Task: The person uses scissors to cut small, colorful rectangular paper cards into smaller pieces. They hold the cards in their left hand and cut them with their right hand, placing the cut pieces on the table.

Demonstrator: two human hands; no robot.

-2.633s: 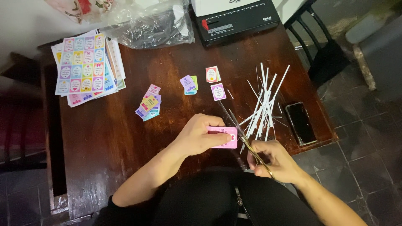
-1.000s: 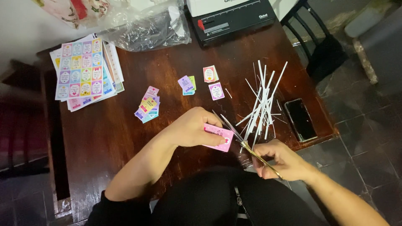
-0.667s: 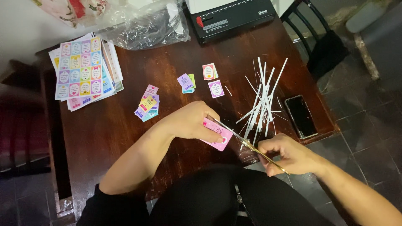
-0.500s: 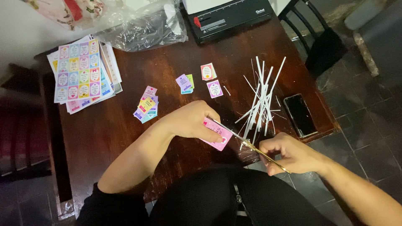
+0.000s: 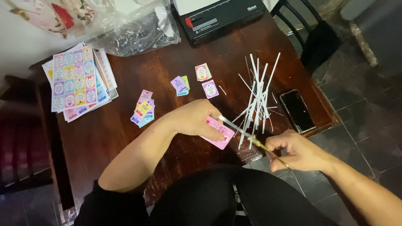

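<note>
White paper strips [image 5: 257, 98] lie heaped just right of the work, with a dark phone [image 5: 297, 110] beyond them, small cut cards [image 5: 143, 112] to the left, and printed sheets [image 5: 75, 81] stacked at the far left corner. The left hand [image 5: 197, 118] pinches a pink card [image 5: 218, 133] above the near edge, while the right hand [image 5: 295, 150] grips scissors [image 5: 251, 137] whose blades meet the card's right edge. The dark wooden worktop [image 5: 104, 138] also carries a black machine [image 5: 222, 16] and a clear plastic bag [image 5: 138, 29], with a tiled floor [image 5: 368, 113] to the right.
</note>
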